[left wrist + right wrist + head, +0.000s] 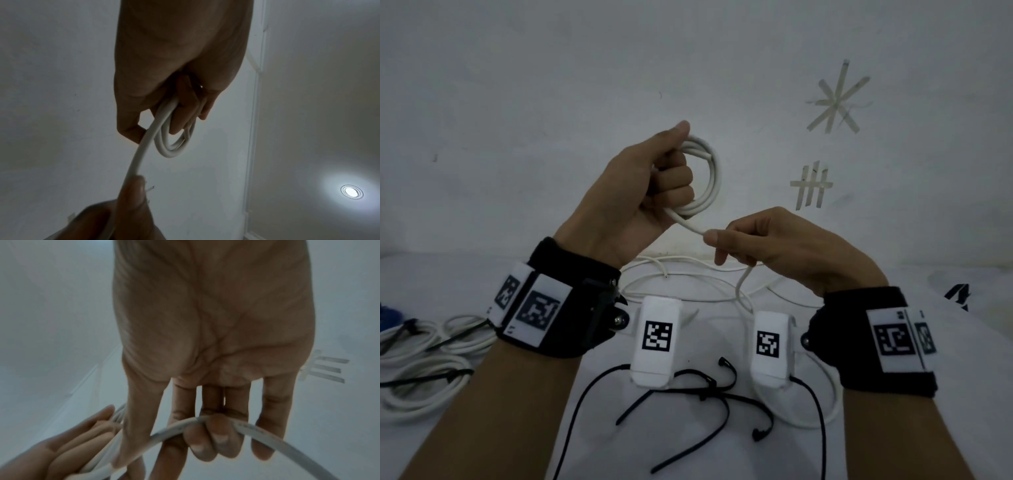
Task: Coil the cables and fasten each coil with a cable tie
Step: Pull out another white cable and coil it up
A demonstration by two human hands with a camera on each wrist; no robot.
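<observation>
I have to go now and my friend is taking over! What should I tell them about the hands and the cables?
Left hand: grips a small coil of white cable, held up in the air.
Right hand: pinches the loose tail of that cable, which hangs to the table.
Done: two tied coils lie at the left, each with a black tie.
Left: wind the remaining tail, take a black cable tie from the loose ones near you, fasten the coil. More white cable lies uncoiled behind the wrists.

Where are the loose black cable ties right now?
Head view: the loose black cable ties lie on the white table, near edge, between the forearms.
</observation>
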